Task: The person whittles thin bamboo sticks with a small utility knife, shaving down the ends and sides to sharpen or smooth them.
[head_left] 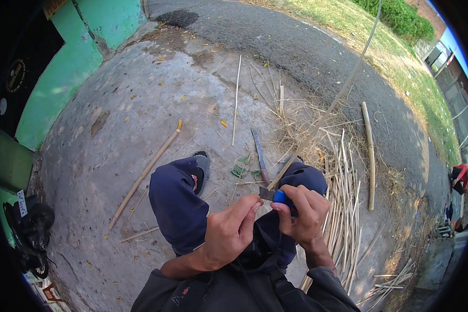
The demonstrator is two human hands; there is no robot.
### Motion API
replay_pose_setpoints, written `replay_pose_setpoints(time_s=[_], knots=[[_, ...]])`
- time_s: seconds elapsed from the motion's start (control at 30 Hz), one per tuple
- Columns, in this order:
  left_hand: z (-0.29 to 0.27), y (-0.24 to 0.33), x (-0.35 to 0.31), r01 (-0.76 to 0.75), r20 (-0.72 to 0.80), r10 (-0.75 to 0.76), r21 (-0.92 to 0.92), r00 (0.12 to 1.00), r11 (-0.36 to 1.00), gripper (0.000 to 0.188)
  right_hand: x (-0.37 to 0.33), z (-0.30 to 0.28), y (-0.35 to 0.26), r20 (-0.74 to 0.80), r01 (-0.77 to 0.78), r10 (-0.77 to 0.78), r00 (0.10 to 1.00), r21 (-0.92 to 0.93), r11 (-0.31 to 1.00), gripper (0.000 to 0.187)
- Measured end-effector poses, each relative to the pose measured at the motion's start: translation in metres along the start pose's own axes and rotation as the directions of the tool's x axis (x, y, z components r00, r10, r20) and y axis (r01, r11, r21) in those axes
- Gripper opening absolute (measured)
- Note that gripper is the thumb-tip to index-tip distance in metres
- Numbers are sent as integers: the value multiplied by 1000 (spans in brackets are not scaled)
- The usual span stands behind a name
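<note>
My left hand is closed in a pinch on the near end of a long pale bamboo strip. The strip slants up and away to the far right, passing over my knee. In my right hand is a small knife with a blue handle, its short dark blade pointing left. The blade lies across the strip, close to my left fingertips; exact contact is too small to tell. A longer knife rests on the ground beyond my hands, between my feet.
Split bamboo strips are heaped at my right, beside a thick bamboo piece. Dry shavings lie ahead. To the left is a bamboo pole; a thin strip lies farther off. A parked motorcycle stands near the green wall.
</note>
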State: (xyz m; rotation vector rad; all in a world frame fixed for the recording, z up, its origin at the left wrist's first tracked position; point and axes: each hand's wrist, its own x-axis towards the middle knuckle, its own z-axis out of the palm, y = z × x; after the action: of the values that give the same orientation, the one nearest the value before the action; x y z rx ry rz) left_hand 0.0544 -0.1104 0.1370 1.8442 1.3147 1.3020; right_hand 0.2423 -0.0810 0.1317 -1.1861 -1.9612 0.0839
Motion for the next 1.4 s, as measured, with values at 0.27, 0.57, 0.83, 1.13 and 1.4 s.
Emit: replay_pose_setpoints(time_s=[0.27,0.57,0.83,1.13,1.4], knots=[[-11,-2,-29,18,34,-22,115,999,993,9,36,-27,66,-433,-545,518,738,71,836,25],[-21,-2,8,147,4,-147,-81,989,986,13,8,-6,-6,129,-86,55,990,247,965,30],[-17,-3,2,224,124,-197,-273,973,935,11,8,1,-1,152,-10,-24,988,217,976,33],[-18,-4,-3,310,202,-247,-390,948,867,13,4,-1,0,141,14,-44,989,204,979,32],[-12,-3,-3,181,75,-165,-326,983,928,12,4,-3,-5,80,-10,-3,997,169,986,32]])
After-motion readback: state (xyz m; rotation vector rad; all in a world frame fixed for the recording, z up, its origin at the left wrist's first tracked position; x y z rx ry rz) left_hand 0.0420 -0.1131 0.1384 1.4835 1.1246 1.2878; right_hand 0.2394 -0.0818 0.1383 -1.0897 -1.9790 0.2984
